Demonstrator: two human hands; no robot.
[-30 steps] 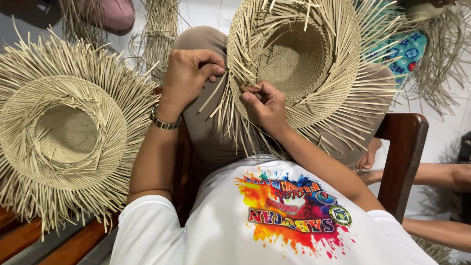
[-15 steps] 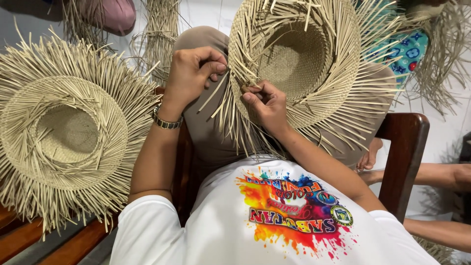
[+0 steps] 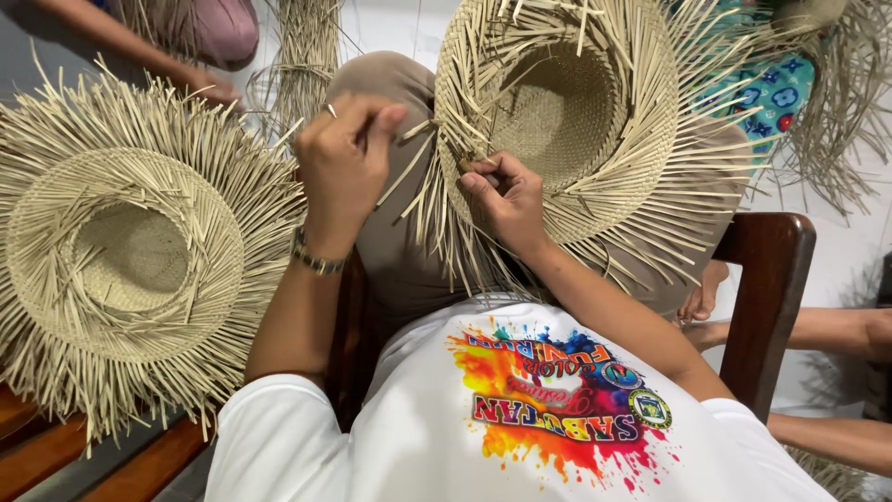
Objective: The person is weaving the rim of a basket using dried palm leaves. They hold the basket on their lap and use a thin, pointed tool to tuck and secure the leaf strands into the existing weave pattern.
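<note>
I hold an unfinished woven straw hat on my lap, its hollow crown facing me and loose strips sticking out all around the brim. My left hand pinches a loose straw strip at the brim's left edge; a bracelet sits on that wrist. My right hand grips the woven brim edge just below the crown, fingers closed on the strips there.
A second unfinished straw hat lies on the wooden bench at my left. A dark wooden chair arm stands at right. Other people's hands and legs show at top left and right, with more straw work.
My left hand has pulled slightly away from the brim to the left, drawing a strip out. My right hand stays on the brim.
</note>
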